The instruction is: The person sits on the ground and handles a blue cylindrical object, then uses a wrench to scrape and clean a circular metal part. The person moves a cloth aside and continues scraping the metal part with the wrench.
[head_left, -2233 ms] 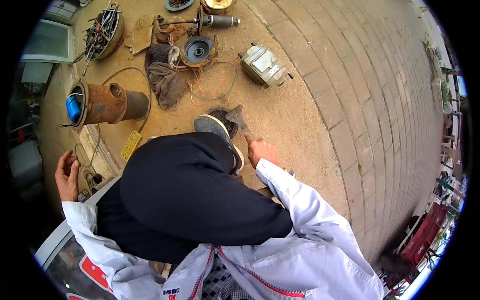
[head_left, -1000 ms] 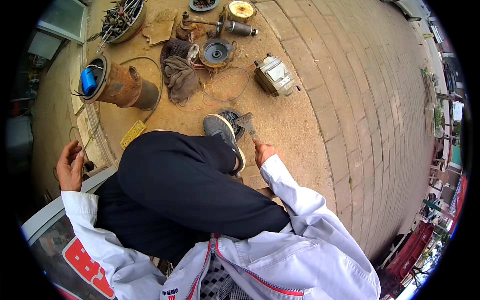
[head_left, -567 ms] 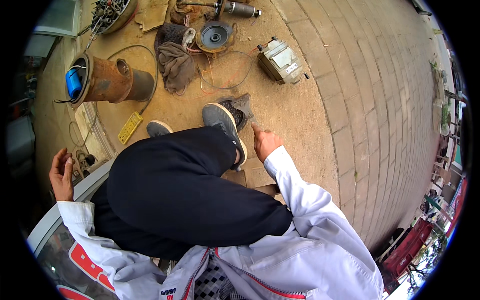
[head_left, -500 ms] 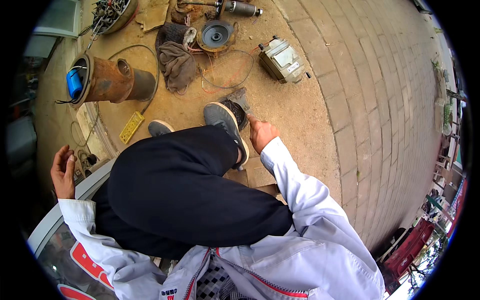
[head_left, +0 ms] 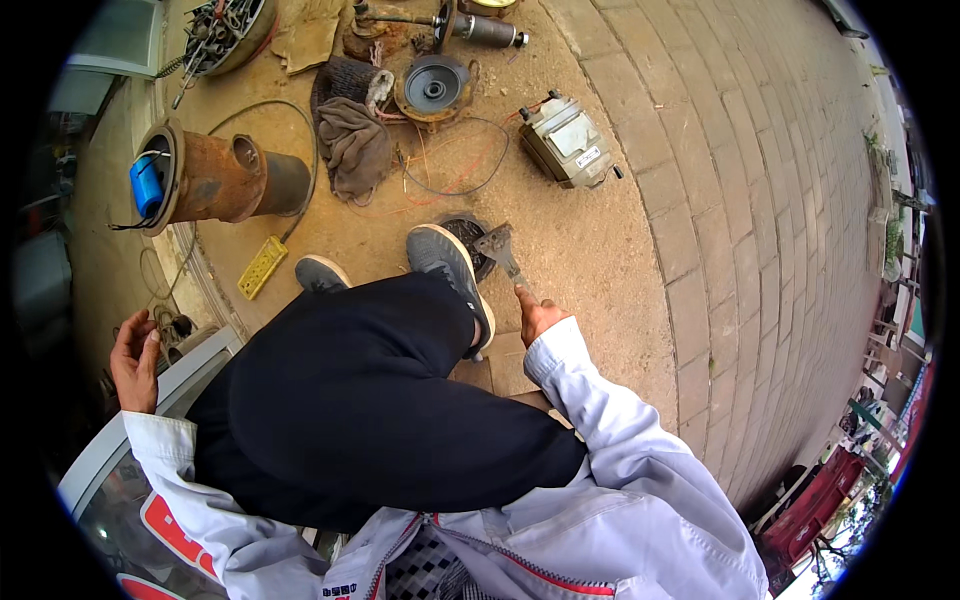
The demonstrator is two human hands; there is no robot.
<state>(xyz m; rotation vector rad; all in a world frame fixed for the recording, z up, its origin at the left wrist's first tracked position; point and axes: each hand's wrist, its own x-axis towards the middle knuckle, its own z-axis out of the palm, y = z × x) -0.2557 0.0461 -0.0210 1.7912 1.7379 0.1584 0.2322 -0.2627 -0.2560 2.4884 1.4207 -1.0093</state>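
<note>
My right hand [head_left: 541, 316] is closed round the handle of a scraper [head_left: 496, 246] with a wide, dirty metal blade. Its blade lies over the right edge of a round, dark part [head_left: 462, 232] on the ground. My shoe [head_left: 441, 256] rests against that part and covers some of it. Off to the left, my left hand [head_left: 136, 365] hangs in the air with loosely curled fingers and holds nothing. It is nearest to a glass panel with a pale frame [head_left: 205, 362].
A rusty cylindrical housing [head_left: 215, 180], a yellow power strip [head_left: 262, 268] and a brown rag [head_left: 352, 150] lie ahead. Beyond are a round metal cover [head_left: 433, 88], a rotor shaft [head_left: 485, 30] and a bowl of tools [head_left: 230, 45]. A grey-green box [head_left: 566, 141] stands near the paving.
The scraper has swung and drawn back to the right and toward me, and more of the round part shows. My right hand moved with it. My left hand has barely moved.
</note>
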